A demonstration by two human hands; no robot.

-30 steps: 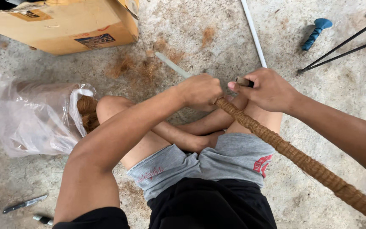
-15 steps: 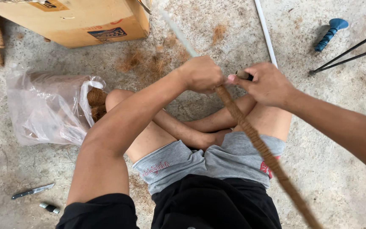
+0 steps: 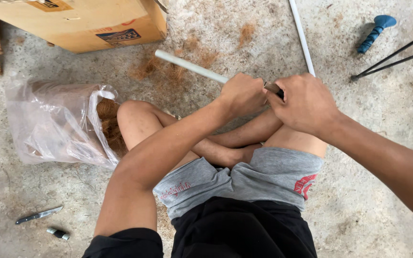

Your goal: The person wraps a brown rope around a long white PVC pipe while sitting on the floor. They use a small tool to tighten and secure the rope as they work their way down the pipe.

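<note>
A: Hand positions?
B: Left hand is fisted around the white pipe. Right hand touches it, curled over a small brown piece.
A: Pipe location?
B: Above the crossed legs, slanting toward the cardboard box.

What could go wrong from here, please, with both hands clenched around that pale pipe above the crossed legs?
1. The left hand and right hand grip the pale plastic pipe knuckle to knuckle; a slip might pinch fingers or drop it onto the bare legs below.
2. The small dark-handled knife lies loose on the grey concrete floor by the left elbow; leaning back could bring skin onto it.
3. The pipe's free end may sweep into the cardboard box.
</note>
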